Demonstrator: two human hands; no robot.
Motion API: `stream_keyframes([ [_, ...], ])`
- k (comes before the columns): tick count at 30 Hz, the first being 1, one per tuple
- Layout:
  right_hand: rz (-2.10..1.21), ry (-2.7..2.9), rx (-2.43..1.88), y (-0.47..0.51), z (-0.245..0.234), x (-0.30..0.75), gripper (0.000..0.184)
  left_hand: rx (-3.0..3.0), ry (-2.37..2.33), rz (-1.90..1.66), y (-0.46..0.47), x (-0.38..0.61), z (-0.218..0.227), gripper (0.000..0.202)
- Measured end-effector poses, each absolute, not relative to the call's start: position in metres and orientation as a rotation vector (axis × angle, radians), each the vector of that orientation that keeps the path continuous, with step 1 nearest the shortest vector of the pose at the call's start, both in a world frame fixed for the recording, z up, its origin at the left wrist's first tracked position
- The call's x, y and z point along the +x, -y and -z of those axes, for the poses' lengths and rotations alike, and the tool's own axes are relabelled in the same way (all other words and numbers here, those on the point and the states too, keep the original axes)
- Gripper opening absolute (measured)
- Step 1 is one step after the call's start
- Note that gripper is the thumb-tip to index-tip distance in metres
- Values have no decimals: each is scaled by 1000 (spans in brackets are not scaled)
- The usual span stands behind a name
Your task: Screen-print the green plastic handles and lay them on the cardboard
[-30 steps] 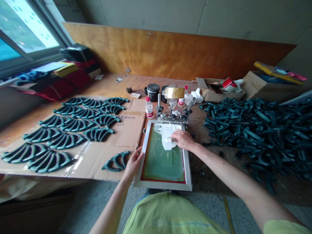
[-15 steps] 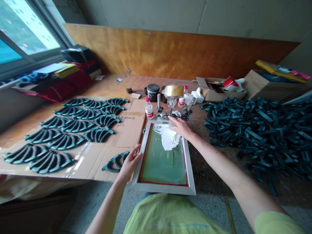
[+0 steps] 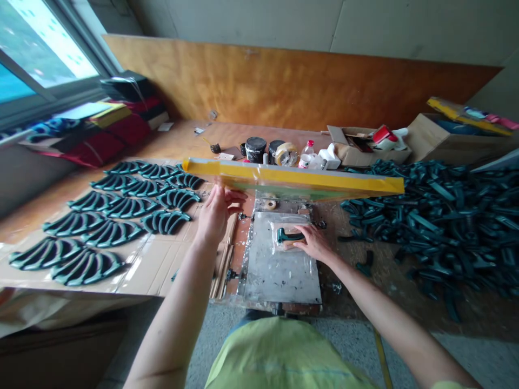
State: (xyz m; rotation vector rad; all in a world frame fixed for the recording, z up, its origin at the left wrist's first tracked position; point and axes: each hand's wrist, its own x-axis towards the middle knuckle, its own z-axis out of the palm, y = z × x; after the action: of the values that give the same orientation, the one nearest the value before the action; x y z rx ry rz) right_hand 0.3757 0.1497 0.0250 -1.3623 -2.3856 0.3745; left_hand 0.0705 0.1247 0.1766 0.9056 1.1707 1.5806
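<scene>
Raised screen frame over a loaded support. The flat rectangular frame, edged with yellow tape (image 3: 292, 174), stands above the grey, paint-specked metal plate (image 3: 270, 275) and is seen nearly edge-on. The left hand (image 3: 217, 212) is at the frame's near edge, toward its left end, fingers spread; whether they clamp or merely prop it cannot be told. The dark green, curved, glossy part (image 3: 290, 236) lies on a pale, film-covered pad (image 3: 276, 246) at the plate's far half. The right hand (image 3: 315, 242) is at the part's right end, finger and thumb apart around it; firm closure cannot be confirmed. Good practice, as judged here: keep the frame high and steady, handle the part only by its end, and avoid dragging it or disturbing the pad.
</scene>
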Motion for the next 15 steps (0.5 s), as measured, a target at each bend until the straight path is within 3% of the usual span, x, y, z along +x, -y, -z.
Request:
stream_keyframes([
  [3,-356,2470,-1389,-140,-30,362,19,783,-1233,-1631,-110,84,-154,41],
  [6,-306,2398,-1384,-118,-47,342,9,633,-1267,-1167,-70,114,-108,56],
  [8,-307,2442,-1233,-97,-56,324,11,496,-1209,-932,-40,136,-78,60],
  [12,-386,2617,-835,-82,-54,326,26,347,-1269,-1046,-4,138,-42,47],
  [15,-316,2448,-1239,-117,-30,387,36,366,-1547,-1149,11,86,-23,50],
])
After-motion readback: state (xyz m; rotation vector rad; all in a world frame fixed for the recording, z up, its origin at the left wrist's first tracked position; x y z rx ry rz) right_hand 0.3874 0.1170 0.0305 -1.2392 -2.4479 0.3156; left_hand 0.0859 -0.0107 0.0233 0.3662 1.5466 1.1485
